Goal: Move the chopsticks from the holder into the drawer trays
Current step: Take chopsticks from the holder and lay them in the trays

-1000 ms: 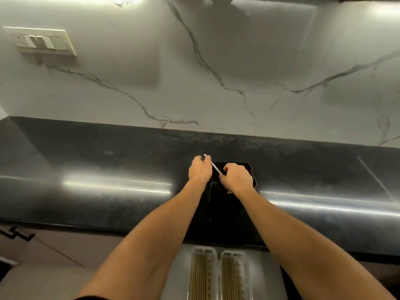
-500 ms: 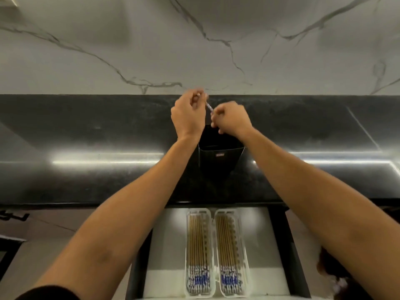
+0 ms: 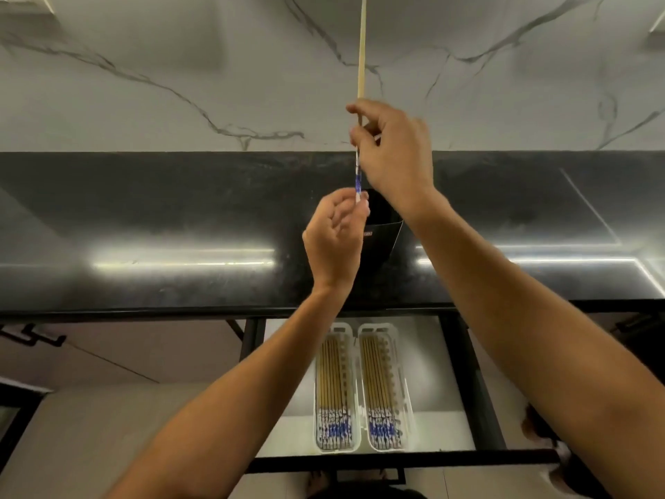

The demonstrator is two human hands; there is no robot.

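Note:
A long wooden chopstick (image 3: pixel 361 48) with a blue-and-white patterned end stands almost upright above the black holder (image 3: pixel 382 232) on the dark counter. My right hand (image 3: pixel 394 156) grips it around the middle. My left hand (image 3: pixel 336 239) pinches its patterned lower end just over the holder's rim. Below, in the open drawer (image 3: pixel 414 437), two white trays lie side by side, the left tray (image 3: pixel 319 383) and the right tray (image 3: pixel 406 383), each filled with several chopsticks, patterned ends toward me. The holder's inside is dark and partly hidden by my hands.
The glossy black counter (image 3: pixel 180 225) runs across the view under a white marble wall (image 3: pixel 180 84). The drawer's dark front rail (image 3: pixel 396 459) is close to me. A black handle (image 3: pixel 32 340) shows at the lower left.
Both hands have risen from the holder's mouth, drawing one chopstick up and out so it now stands tall. The view has tilted down, showing more of the drawer.

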